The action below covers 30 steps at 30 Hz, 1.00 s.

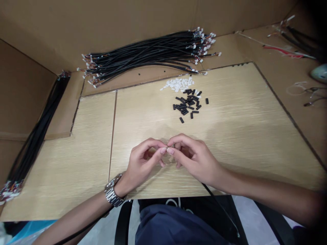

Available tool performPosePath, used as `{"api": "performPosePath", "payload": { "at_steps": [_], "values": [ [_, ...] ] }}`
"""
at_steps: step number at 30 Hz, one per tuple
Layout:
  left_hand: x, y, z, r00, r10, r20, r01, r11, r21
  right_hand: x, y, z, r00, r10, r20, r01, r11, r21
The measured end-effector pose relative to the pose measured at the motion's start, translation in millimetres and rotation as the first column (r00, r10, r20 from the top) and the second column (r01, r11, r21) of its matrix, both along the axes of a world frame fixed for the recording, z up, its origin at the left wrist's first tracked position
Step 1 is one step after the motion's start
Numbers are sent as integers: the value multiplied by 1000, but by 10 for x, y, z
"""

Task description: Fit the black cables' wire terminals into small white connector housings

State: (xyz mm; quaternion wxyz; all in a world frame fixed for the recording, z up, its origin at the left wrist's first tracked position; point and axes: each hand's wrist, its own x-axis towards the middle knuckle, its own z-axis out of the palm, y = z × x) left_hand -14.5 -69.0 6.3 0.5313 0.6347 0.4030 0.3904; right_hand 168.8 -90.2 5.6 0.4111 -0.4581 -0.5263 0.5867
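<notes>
Near the table's front edge, the fingertips of my left hand and my right hand meet in a pinch. Between them is something tiny, too small to make out. My left wrist wears a metal watch. A black cable hangs below my right hand over the table edge, its thin end low at the right. Beyond my hands lie a scatter of short black pieces and, behind them, a heap of small white pieces.
A big bundle of black cables with white connectors lies on cardboard at the back. Another cable bundle stretches along the left side. Cardboard walls enclose the table. Red and black wires lie at the right.
</notes>
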Motion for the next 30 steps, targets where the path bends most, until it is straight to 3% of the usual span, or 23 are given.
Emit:
{"api": "performPosePath", "payload": {
  "at_steps": [11, 23, 30],
  "values": [
    [6, 13, -4, 997, -48, 55, 52, 995, -82, 12, 4, 17, 988, -24, -151, 10, 995, -97],
    [-6, 21, -52, 997, -70, 22, 72, 989, -128, 51, 45, 48, 1000, 10, -2, -11, 1000, -14],
    [-9, 12, -61, 998, -47, 42, 53, 988, -148, 110, 113, 84, 973, 48, 224, -80, 988, 133]
  ]
}}
